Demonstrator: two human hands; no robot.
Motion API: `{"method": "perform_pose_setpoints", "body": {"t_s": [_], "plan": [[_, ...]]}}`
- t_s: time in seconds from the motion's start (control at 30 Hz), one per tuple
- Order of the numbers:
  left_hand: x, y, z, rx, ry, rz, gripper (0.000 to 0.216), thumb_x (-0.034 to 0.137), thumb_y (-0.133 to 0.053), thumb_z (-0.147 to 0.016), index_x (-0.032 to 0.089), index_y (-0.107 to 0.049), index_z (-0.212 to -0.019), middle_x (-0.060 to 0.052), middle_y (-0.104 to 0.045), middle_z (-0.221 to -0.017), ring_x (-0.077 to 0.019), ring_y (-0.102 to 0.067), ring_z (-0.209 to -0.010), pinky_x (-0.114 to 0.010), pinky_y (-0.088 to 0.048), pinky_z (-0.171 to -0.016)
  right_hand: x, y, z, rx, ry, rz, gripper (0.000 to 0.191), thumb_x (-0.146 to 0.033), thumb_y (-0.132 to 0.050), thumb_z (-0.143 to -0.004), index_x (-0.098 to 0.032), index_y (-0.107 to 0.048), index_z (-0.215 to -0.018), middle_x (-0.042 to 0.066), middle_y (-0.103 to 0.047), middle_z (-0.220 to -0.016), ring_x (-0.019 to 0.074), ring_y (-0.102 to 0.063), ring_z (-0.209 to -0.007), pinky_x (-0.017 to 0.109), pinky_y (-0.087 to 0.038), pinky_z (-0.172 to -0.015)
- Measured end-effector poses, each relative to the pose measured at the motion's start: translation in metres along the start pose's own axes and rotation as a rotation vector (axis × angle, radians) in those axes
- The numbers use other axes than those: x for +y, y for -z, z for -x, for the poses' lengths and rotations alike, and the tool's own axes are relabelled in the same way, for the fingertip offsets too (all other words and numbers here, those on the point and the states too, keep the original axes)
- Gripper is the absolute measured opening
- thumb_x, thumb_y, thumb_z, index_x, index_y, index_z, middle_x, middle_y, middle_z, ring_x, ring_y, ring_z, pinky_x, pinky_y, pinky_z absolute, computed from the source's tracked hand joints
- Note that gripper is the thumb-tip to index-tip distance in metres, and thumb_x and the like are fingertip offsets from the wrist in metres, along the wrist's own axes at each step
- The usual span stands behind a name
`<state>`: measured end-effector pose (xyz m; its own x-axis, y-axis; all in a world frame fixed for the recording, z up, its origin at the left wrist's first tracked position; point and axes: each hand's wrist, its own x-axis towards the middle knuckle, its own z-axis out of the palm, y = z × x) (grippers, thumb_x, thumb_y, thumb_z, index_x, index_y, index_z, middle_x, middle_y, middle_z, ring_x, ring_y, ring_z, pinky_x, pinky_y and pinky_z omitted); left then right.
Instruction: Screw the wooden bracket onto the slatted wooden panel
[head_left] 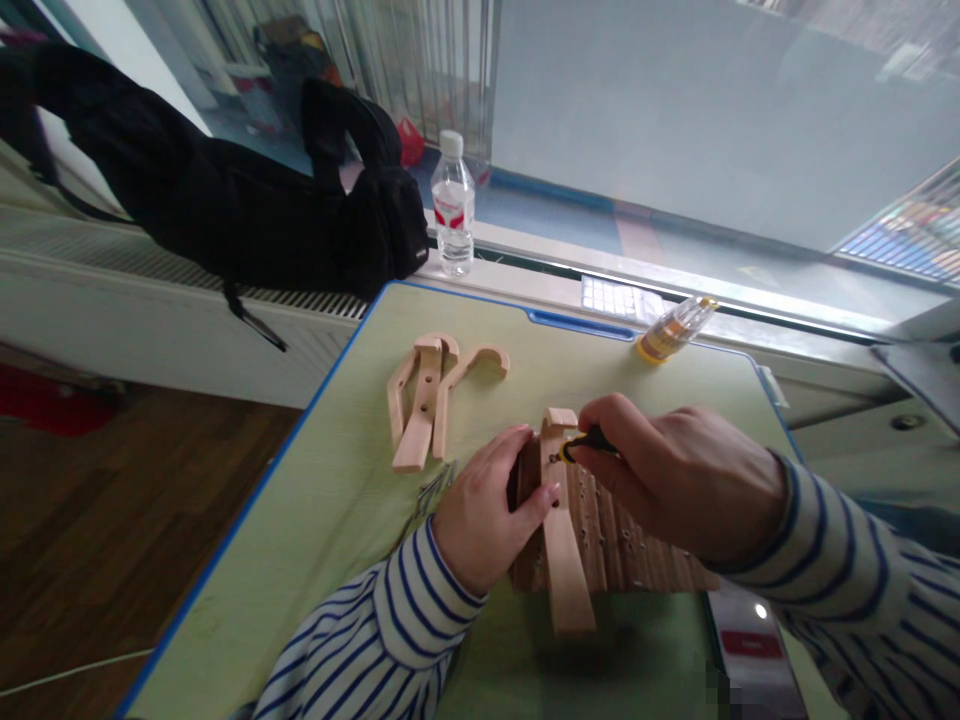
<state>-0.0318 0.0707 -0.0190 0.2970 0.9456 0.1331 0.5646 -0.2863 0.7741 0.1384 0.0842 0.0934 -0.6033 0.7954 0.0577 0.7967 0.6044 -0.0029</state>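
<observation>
1. While my left hand [484, 520] bears down on the pale curved wooden hook piece [564, 560], thumb across its face and fingers wrapped round its edge, the piece lies lengthwise over the left end of the brown slatted wooden board [634, 550], near the front of the pale green blue-edged table [330, 520]
2. This grip, I judge, keeps the piece from twisting
3. My right hand [675, 480] is clenched round the black-and-yellow screwdriver [589, 443], aimed at the piece's upper end; tip hidden
4. Three spare pale wooden hooks [424, 410] lie together to the left, well apart from the board
5. Grey metal screws [435, 490] sit heaped just beside my left hand, presumably for easy reach
</observation>
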Motion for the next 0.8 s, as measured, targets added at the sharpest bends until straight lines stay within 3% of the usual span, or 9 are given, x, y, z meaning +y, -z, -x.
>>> {"method": "perform_pose_setpoints", "body": {"t_s": [0.13,0.3,0.47,0.63,0.8], "plan": [[0.000,0.000,0.000,0.001,0.000,0.003,0.049,0.033,-0.055,-0.079,0.011,-0.046,-0.122,-0.014,-0.051,-0.127,-0.0235,-0.047,-0.119,-0.041,-0.039,-0.102,-0.008,-0.003,0.002,0.019,-0.114,-0.001,0.028,-0.041,-0.030,-0.090,-0.018,-0.046,-0.091,-0.002,-0.054,-0.050,0.0115,-0.046,-0.036,0.025,-0.015,-0.041],[0.002,0.001,0.001,0.006,0.000,-0.007,0.049,0.032,-0.056,-0.079,0.010,-0.046,-0.122,-0.014,-0.052,-0.127,-0.0234,-0.047,-0.119,-0.041,-0.038,-0.102,-0.001,-0.003,0.002,-0.029,-0.170,-0.121,0.031,-0.047,-0.033,-0.089,-0.021,-0.047,-0.097,-0.004,-0.054,-0.051,0.0128,-0.051,-0.042,0.024,-0.024,-0.044],[0.002,0.002,0.001,0.012,0.001,-0.036,0.052,0.031,-0.057,-0.078,0.009,-0.045,-0.123,-0.014,-0.053,-0.125,-0.0231,-0.048,-0.117,-0.040,-0.039,-0.101,0.010,0.004,0.000,-0.078,-0.077,-0.176,0.025,-0.035,-0.034,-0.089,-0.018,-0.043,-0.105,0.000,-0.060,-0.067,0.0146,-0.055,-0.056,0.027,-0.035,-0.054],[0.001,0.002,0.001,0.020,-0.005,-0.035,0.051,0.032,-0.057,-0.078,0.008,-0.045,-0.122,-0.014,-0.053,-0.124,-0.0232,-0.048,-0.117,-0.040,-0.039,-0.101,0.012,0.014,-0.003,-0.087,0.074,-0.175,0.023,-0.029,-0.032,-0.090,-0.016,-0.046,-0.104,0.005,-0.059,-0.084,0.0155,-0.055,-0.073,0.028,-0.038,-0.061],[0.000,0.001,0.002,0.024,-0.013,-0.023,0.052,0.033,-0.056,-0.078,0.009,-0.044,-0.123,-0.014,-0.051,-0.127,-0.0232,-0.047,-0.118,-0.041,-0.038,-0.102,0.010,0.016,-0.010,-0.098,0.188,-0.159,0.024,-0.030,-0.035,-0.090,-0.016,-0.050,-0.102,0.004,-0.057,-0.081,0.0136,-0.051,-0.069,0.026,-0.036,-0.059]]}}
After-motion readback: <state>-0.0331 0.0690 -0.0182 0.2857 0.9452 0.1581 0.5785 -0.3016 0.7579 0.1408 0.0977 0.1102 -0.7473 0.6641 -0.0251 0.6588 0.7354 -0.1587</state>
